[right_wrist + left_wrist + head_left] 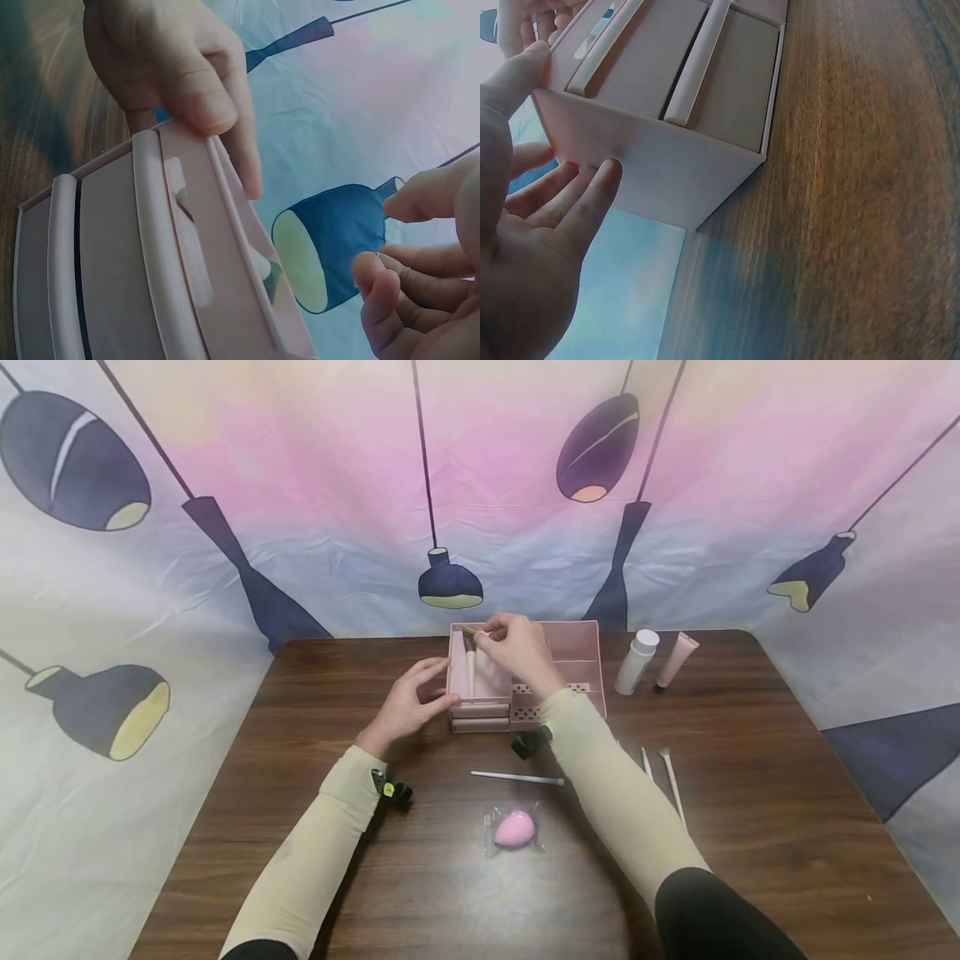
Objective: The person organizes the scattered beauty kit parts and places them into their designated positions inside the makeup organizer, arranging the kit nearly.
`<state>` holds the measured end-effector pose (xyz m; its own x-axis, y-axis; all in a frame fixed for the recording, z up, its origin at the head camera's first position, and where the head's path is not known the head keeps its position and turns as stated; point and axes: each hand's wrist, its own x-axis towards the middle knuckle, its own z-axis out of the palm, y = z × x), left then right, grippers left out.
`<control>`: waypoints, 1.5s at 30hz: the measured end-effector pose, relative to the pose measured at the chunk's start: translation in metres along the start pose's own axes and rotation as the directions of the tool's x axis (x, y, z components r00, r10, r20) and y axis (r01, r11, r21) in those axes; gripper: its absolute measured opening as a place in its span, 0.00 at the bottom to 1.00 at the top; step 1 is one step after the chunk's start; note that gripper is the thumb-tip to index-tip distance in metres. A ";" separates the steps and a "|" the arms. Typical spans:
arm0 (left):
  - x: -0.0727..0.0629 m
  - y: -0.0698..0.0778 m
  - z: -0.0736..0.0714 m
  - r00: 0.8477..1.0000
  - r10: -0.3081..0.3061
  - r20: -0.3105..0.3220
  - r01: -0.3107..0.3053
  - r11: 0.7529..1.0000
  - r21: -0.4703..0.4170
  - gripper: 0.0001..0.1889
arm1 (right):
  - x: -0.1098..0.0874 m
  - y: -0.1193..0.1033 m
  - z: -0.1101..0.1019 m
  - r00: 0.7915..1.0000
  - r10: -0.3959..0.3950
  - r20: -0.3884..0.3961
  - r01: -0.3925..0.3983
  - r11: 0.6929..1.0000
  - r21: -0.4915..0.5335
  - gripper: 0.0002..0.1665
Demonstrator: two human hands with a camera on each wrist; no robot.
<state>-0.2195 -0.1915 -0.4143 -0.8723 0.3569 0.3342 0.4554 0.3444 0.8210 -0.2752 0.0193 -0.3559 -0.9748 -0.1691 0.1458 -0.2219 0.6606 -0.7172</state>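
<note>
A pink organizer box (pixel 603 672) with two small front drawers (pixel 480 712) stands at the back of the table. In its left top compartment leans a makeup brush (pixel 471 670) with a pale handle and brown bristles. My left hand (pixel 405 706) rests on the box's left side, thumb on the front rim and the other fingers loosely extended along the side wall (pixel 641 165). Above that compartment is my right hand (pixel 517 647), near the brush's bristles. In the right wrist view its fingers (pixel 379 300) are loosely curled, thumb apart, with nothing visible between them.
Right of the box stand a white bottle (pixel 637 662) and a pink tube (pixel 677 660). A thin white brush (pixel 517 777) lies in front, with a pink makeup sponge (pixel 515 829) in clear wrap nearer me. Two more brushes, one with a fluffy head (pixel 672 783), lie beside my right forearm.
</note>
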 end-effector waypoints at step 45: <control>0.000 -0.001 0.001 1.000 -0.025 0.012 0.025 1.000 0.015 0.33 | -0.082 0.057 -0.072 0.988 -0.097 -0.120 0.107 0.991 0.081 0.15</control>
<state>-0.2196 -0.1912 -0.4153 -0.8812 0.3586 0.3082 0.4364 0.3660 0.8219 -0.2102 0.1237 -0.3597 -0.9447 -0.1432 0.2951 -0.3219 0.5772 -0.7505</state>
